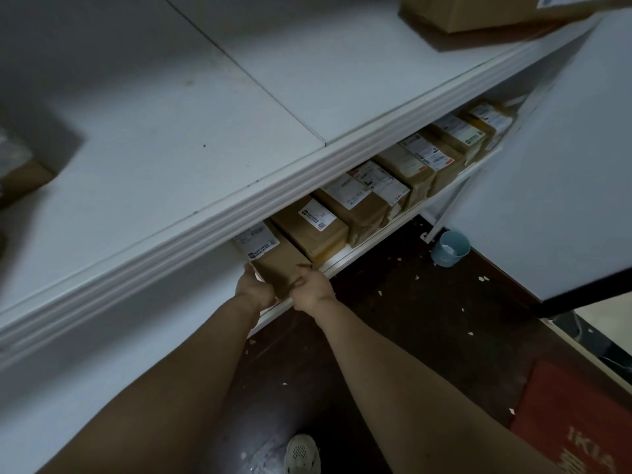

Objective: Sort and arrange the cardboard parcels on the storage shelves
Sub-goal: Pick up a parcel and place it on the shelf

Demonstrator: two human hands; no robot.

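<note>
under the lip of the upper shelf [239, 213], at the near end of the lower shelf [359, 249], both hands are closing on one cardboard parcel [278, 265]. the left hand [254, 289] is cupping its near left corner and the right hand [309, 287] is clamping its near right corner, fingers curled over the edge, so each grip is pressed onto the box rather than spread. the parcel is lying directly between the two grips and just beyond them, its long axis running away from the person, back under the upper shelf, with the white shipping label [256, 241] facing up at the far part. both hands are sitting about equally near; neither is leading.

to its right, the neighbouring parcel [313, 227] is standing just beside it, perhaps touching, and a row of further labelled parcels [424, 159] is continuing along the same shelf toward the far right. so the coming move, as i judge it, is turning on sliding the box straight along its long axis, keeping it parallel to that neighbour, with the shelf lip above leaving little room to lift.
</note>
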